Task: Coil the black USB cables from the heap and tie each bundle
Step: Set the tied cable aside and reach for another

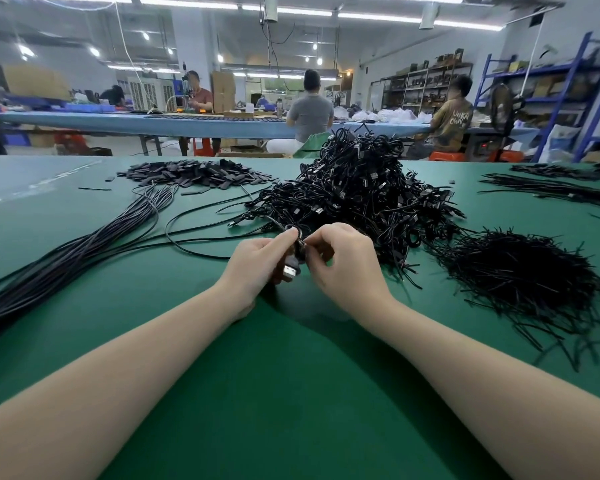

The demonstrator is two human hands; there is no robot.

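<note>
— Nearest: left hand (257, 263) and right hand (340, 261) both pinching one coiled cable bundle (293, 261) above the green worktop (291, 375).
— Beyond: cable heap (361, 192) just behind, ties (520, 278) rightward, straight cables (84, 244) leftward.

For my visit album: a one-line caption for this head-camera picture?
Both hands tie a coiled USB cable before the cable heap on a green table.

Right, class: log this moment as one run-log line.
step: tying bundle | left hand: holds coiled cable | right hand: pinches at bundle top | tie: too small to tell | heap: behind hands
</note>
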